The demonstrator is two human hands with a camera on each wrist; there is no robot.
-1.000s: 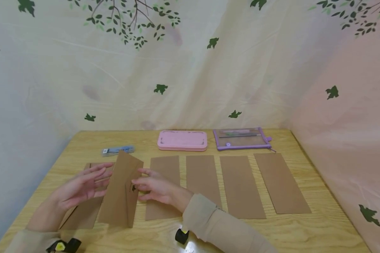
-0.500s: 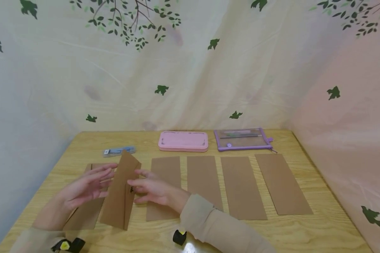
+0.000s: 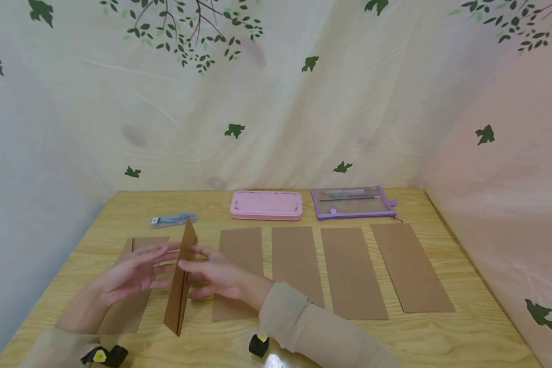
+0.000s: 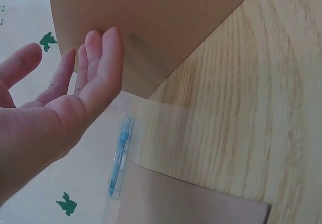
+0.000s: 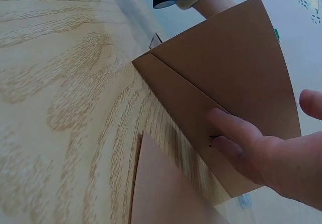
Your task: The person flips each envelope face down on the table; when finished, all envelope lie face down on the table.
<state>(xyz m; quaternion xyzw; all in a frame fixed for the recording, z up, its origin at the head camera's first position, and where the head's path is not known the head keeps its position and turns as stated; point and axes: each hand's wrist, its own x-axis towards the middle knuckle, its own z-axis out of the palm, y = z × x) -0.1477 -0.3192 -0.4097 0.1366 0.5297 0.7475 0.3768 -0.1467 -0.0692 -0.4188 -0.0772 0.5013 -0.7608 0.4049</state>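
Note:
A brown kraft-paper envelope (image 3: 182, 294) stands nearly upright on its long edge between my two hands, almost edge-on in the head view. On its left face lie the fingertips of my left hand (image 3: 135, 276), the fingers fairly straight and the thumb apart. My right hand (image 3: 223, 276) touches the opposite face with extended fingers. In the right wrist view that face of the envelope (image 5: 226, 58) has a lengthwise flap line and a small black mark, partly covered by the fingers. The plain face of the envelope (image 4: 146, 12) shows in the left wrist view.
Another brown piece (image 3: 126, 312) lies under my left forearm. Several flat brown pieces, one at the far right (image 3: 411, 271), form a row. Behind them are a blue pen in a clear case (image 3: 172, 220), a pink pencil case (image 3: 266, 205) and a purple-edged zip pouch (image 3: 354, 204).
The envelope has turned from showing its broad left face to nearly edge-on and more upright. My left hand has shifted right with it, and my right hand slightly left.

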